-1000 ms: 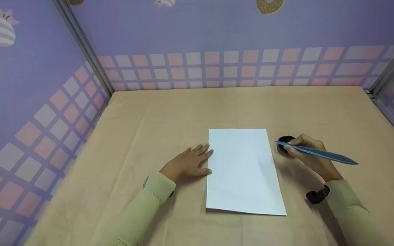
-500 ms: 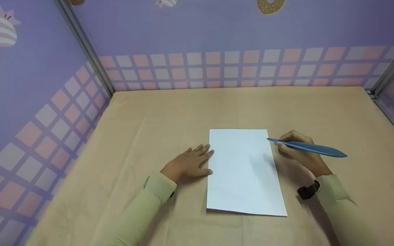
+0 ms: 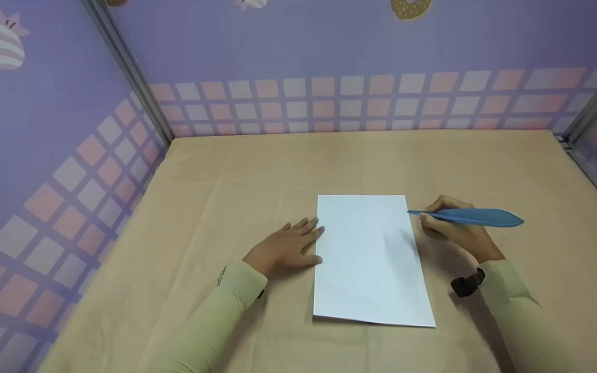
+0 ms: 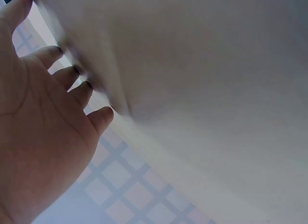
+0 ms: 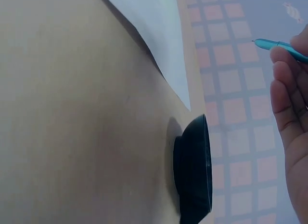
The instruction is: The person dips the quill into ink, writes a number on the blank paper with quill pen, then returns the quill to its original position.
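Since the earlier frames we see the right hand [image 3: 456, 233] has drawn the blue feather quill [image 3: 472, 217] off the small black inkwell [image 5: 195, 170] and over to the right edge of the white paper sheet [image 3: 368, 259], its shaft now lying nearly level. That inkwell, plain a second ago from the head view, is now hidden behind the right hand there; only the right wrist view shows it, a squat, round, matte black pot standing on the surface just off the sheet's corner.

Going from the left: the left hand [image 3: 288, 247] lies flat on the tan surface [image 3: 226, 171], fingers straight and relaxed, its grip released, fingertips touching the sheet's left edge. In the left wrist view the palm fills the left side and the paper beside it is a pale blur, so we cannot make out its edge there. A pale green sleeve covers the forearm.

The sheet is smooth, rectangular and blank, lying flat in the middle of the surface, which looks like creased cloth or paper.

On the right, the right hand's grip is clenched round the quill near its thin tip, which hangs at the sheet's upper right edge; whether the nib touches paper we cannot tell. The soft, leaf-shaped vane points right. A dark wrist strap sits at the cuff.
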### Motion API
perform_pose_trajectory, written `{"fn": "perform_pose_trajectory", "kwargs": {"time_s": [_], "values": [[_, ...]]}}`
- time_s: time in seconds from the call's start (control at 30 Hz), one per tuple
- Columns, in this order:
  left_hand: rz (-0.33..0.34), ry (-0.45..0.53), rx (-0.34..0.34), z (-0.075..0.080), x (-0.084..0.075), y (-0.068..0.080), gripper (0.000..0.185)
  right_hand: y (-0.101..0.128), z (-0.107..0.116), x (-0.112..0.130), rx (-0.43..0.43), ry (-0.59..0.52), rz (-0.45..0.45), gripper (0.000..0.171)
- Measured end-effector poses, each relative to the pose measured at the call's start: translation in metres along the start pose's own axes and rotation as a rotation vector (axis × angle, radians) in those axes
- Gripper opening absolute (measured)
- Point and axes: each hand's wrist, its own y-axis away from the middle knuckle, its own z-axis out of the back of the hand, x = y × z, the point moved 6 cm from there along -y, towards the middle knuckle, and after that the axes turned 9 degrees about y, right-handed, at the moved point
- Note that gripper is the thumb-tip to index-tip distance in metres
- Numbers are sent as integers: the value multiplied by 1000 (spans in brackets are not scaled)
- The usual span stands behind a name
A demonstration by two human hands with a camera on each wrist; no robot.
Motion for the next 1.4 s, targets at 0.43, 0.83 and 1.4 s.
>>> {"fn": "perform_pose_trajectory", "kwargs": {"time_s": [0.43, 0.83, 1.4], "values": [[9, 2, 3, 0, 0, 0, 78, 3, 20, -10, -45, 210, -44, 11], [26, 6, 18, -3, 1, 0, 77, 8, 32, -20, -36, 266, -89, 12], [1, -17, -3, -1, 0, 0, 78, 8, 36, -22, -26, 320, -54, 4]]}}
